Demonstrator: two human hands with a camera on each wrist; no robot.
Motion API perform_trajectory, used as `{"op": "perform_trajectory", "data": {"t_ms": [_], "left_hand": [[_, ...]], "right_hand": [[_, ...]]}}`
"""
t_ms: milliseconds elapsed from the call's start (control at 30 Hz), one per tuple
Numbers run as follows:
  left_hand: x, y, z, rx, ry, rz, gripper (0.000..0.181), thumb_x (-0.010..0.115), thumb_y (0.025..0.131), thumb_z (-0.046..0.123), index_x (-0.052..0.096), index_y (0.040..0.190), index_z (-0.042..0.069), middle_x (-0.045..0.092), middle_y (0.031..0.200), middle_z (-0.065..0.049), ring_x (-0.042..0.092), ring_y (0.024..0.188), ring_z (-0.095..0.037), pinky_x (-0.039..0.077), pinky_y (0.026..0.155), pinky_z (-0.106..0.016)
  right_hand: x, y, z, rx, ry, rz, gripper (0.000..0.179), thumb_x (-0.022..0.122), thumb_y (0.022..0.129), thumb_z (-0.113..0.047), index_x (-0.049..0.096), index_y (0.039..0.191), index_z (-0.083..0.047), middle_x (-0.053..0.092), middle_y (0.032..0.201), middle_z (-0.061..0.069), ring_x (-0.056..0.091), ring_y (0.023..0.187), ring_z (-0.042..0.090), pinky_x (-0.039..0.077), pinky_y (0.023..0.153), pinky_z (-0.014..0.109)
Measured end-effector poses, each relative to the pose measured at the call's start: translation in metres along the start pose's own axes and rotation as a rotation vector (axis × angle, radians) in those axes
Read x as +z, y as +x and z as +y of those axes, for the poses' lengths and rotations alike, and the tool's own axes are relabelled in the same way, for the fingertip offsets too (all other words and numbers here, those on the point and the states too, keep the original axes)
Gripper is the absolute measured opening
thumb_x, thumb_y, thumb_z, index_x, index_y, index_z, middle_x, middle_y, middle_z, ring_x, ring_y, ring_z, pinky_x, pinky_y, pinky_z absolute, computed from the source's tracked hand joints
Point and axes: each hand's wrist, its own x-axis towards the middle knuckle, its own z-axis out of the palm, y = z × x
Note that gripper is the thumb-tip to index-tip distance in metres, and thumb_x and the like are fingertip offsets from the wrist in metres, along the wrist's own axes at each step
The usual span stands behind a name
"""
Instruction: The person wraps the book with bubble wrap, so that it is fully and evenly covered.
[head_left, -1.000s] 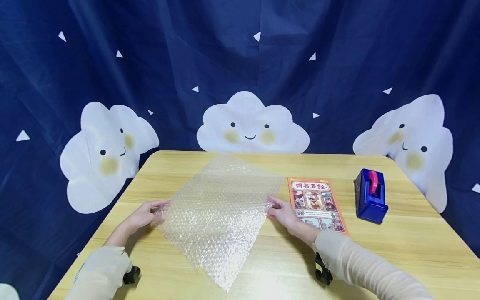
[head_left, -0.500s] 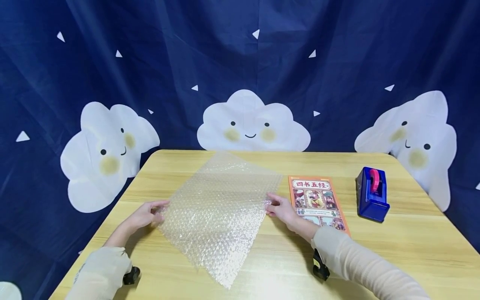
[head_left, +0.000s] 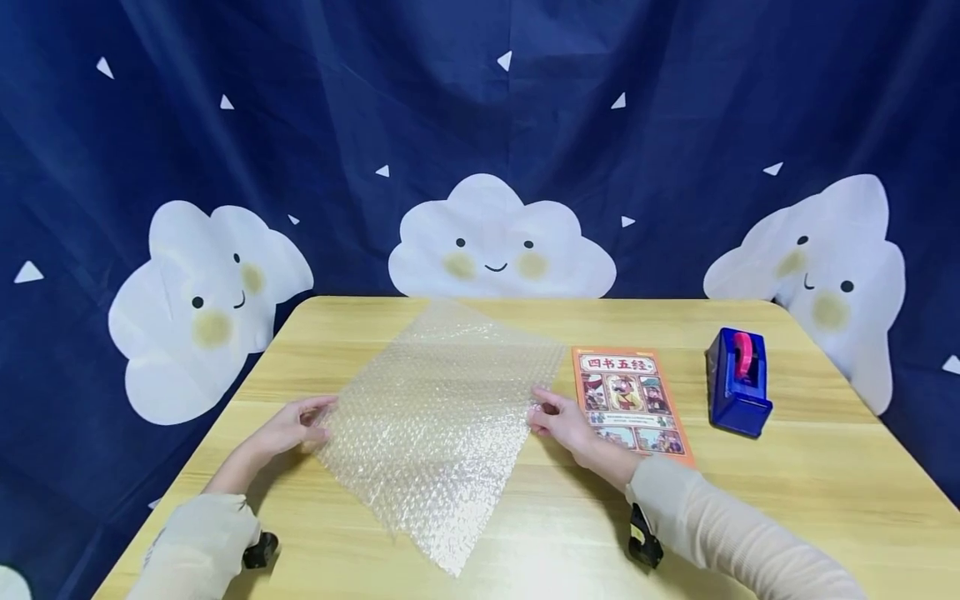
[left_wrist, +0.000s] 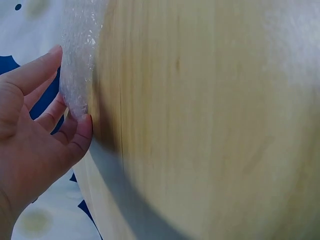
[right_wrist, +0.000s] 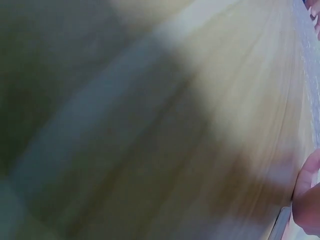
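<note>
Left hand (head_left: pixel 288 427) and right hand (head_left: pixel 564 423), fingers slightly bent, pinch a clear bubble-wrap sheet (head_left: pixel 442 408) mid-frame; right of centre, a forearm (head_left: pixel 611 465) hides part of an orange book (head_left: pixel 624 392).

From above, the head view looks forward and down across the surface (head_left: pixel 832 450), while both wrist views face it from close by, each sharing with the first an edge of the bubble wrap (head_left: pixel 435 408).
</note>
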Motion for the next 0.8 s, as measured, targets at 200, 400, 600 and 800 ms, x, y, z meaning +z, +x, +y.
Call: {"op": "perform_trajectory", "data": {"t_ms": [200,400,600,800], "left_hand": [[-0.002,-0.001,0.006,-0.021,-0.003,0.003,0.061,0.065,0.080,0.003,0.034,0.128,-0.019,0.037,0.128,-0.038,0.039,0.115,-0.048,0.036,0.096,-0.051],[-0.004,0.000,0.006,-0.014,-0.009,0.007,0.061,0.064,0.080,0.002,0.033,0.129,-0.019,0.036,0.128,-0.040,0.036,0.117,-0.052,0.031,0.098,-0.057],[0.004,0.002,0.017,-0.002,-0.021,0.015,0.059,0.063,0.081,0.002,0.035,0.130,-0.016,0.044,0.122,-0.036,0.051,0.095,-0.032,0.045,0.081,-0.032],[0.018,0.013,0.037,0.033,-0.099,-0.066,0.058,0.060,0.086,0.006,0.033,0.134,-0.012,0.045,0.121,-0.032,0.050,0.086,-0.015,0.047,0.070,-0.021]], "right_hand": [[-0.003,-0.005,0.000,-0.003,-0.011,0.001,0.054,0.057,0.085,0.001,0.039,0.136,-0.001,0.059,0.091,0.012,0.059,0.071,0.013,0.053,0.072,0.026],[-0.007,-0.011,-0.002,-0.011,-0.030,-0.007,0.053,0.056,0.087,-0.001,0.039,0.136,-0.001,0.057,0.092,0.010,0.057,0.072,0.013,0.052,0.072,0.026],[-0.010,-0.016,-0.001,-0.027,-0.045,-0.044,0.055,0.058,0.086,-0.003,0.037,0.138,-0.003,0.056,0.095,0.011,0.055,0.070,0.013,0.051,0.069,0.025],[-0.019,-0.019,-0.007,-0.045,-0.053,-0.073,0.055,0.057,0.087,-0.004,0.036,0.138,-0.002,0.056,0.094,0.010,0.056,0.072,0.015,0.052,0.071,0.028]]}}
